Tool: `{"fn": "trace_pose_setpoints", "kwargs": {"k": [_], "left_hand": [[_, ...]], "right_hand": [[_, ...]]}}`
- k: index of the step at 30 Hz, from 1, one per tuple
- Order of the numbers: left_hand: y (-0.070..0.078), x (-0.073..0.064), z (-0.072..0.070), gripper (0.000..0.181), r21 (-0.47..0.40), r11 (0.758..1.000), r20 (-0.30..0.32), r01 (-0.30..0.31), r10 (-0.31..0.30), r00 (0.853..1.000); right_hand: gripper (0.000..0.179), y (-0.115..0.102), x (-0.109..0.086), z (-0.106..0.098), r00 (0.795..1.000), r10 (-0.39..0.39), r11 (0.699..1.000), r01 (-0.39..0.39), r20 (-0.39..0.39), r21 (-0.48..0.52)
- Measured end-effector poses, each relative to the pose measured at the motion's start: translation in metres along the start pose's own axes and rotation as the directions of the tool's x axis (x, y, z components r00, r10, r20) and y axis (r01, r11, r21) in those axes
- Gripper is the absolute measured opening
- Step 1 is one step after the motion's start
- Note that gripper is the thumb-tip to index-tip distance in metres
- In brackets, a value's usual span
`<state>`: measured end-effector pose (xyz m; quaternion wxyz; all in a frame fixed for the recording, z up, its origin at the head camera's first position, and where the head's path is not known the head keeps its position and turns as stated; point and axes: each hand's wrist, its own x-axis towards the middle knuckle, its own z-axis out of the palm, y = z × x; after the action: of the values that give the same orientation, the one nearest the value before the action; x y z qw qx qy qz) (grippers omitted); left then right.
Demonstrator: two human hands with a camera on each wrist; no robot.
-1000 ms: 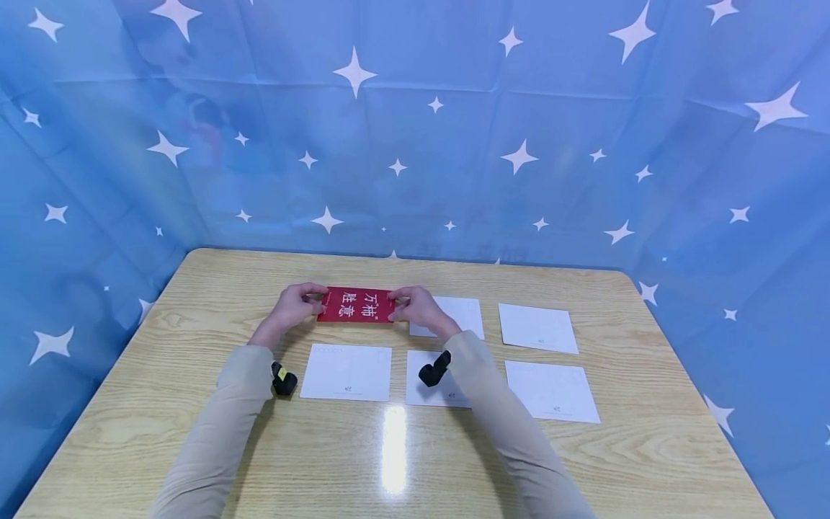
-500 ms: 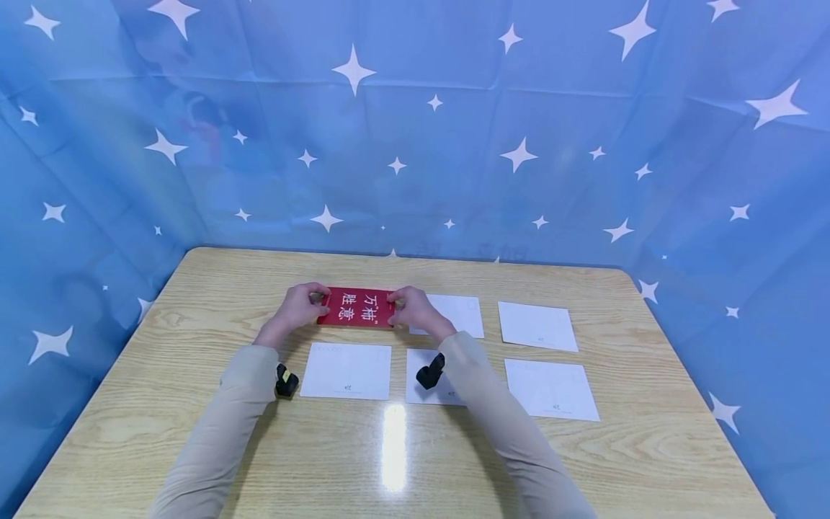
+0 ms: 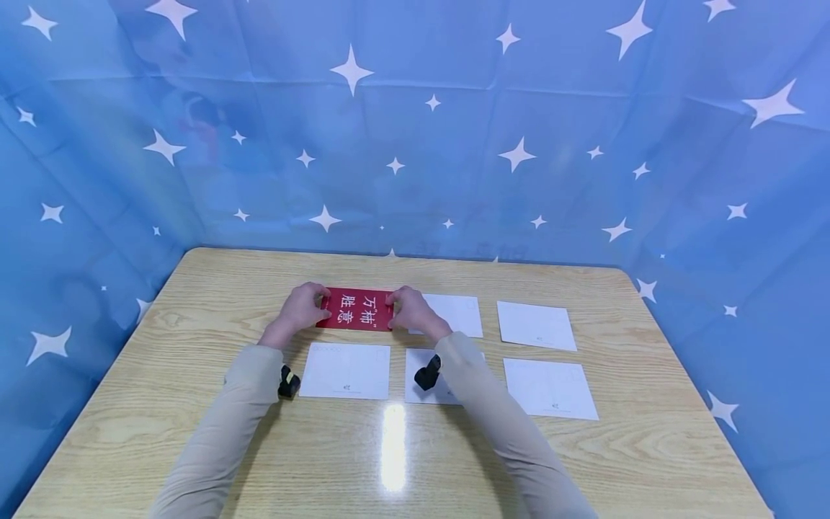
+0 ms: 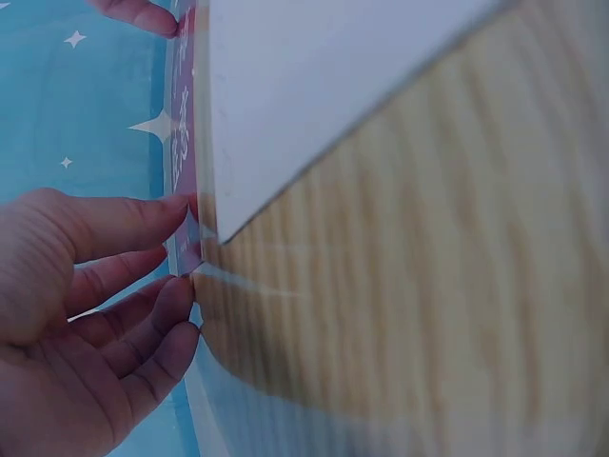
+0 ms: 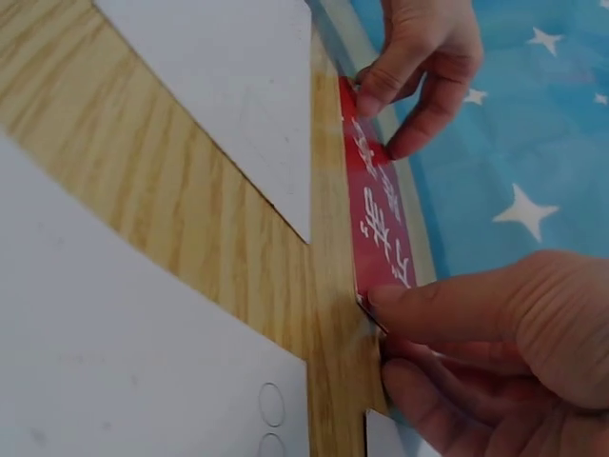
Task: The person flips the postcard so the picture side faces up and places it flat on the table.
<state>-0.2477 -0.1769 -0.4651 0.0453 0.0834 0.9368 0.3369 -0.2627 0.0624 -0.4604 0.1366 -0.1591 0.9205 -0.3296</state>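
A red card with white Chinese characters lies level at the back of the table, left of the middle. My left hand grips its left short edge, thumb on the red face and fingers at the rim in the left wrist view. At the opposite short edge, my right hand pinches the card, its thumb over one corner. Whether the card's underside fully touches the table cannot be told. Just in front of it sits a white postcard. Another white postcard is partly hidden behind the right hand.
A third postcard is partly covered by the right wrist camera and sleeve. Two more, one at the back right and one at the front right, complete the rows on the wooden table. A blue star-patterned curtain stands behind.
The red card has come slightly toward me and turned flatter, both hands keeping hold of its ends. My left forearm has shifted a little to the right. The white postcards stay put.
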Motion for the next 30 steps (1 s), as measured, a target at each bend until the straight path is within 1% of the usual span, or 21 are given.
{"fn": "trace_pose_setpoints", "kwargs": {"k": [7, 13, 19, 21, 24, 27, 30], "left_hand": [[-0.001, 0.001, -0.001, 0.044, 0.006, 1.0, 0.003, 0.011, -0.011, 1.0], [0.0, -0.001, -0.001, 0.044, 0.039, 0.999, 0.002, -0.006, 0.006, 1.0], [0.0, -0.001, -0.001, 0.045, 0.016, 1.0, -0.001, -0.006, 0.006, 1.0], [-0.001, -0.001, 0.0, 0.046, -0.008, 1.0, -0.001, 0.002, -0.002, 1.0], [-0.001, 0.0, 0.0, 0.046, -0.045, 0.999, -0.005, 0.013, -0.013, 1.0], [0.001, 0.0, -0.001, 0.045, -0.08, 0.996, -0.016, 0.026, -0.027, 0.999], [0.004, 0.001, -0.002, 0.043, -0.098, 0.995, -0.029, 0.016, -0.019, 0.999]], "right_hand": [[0.036, 0.001, 0.001, 0.002, 1.0, -0.023, 1.0, 0.023, -0.002, -0.004], [0.035, 0.001, 0.001, 0.002, 1.0, -0.02, 1.0, 0.02, 0.0, -0.013], [0.037, 0.0, -0.001, 0.001, 1.0, -0.019, 1.0, 0.019, -0.005, -0.018], [0.039, 0.0, -0.002, 0.001, 1.0, -0.021, 1.0, 0.021, -0.005, 0.002], [0.041, 0.002, -0.006, -0.002, 1.0, -0.007, 0.998, 0.008, -0.015, 0.064], [0.043, 0.005, -0.008, -0.007, 0.999, 0.023, 0.991, -0.017, -0.047, 0.13], [0.043, 0.01, -0.009, -0.014, 0.996, 0.031, 0.988, -0.019, -0.079, 0.154]]}}
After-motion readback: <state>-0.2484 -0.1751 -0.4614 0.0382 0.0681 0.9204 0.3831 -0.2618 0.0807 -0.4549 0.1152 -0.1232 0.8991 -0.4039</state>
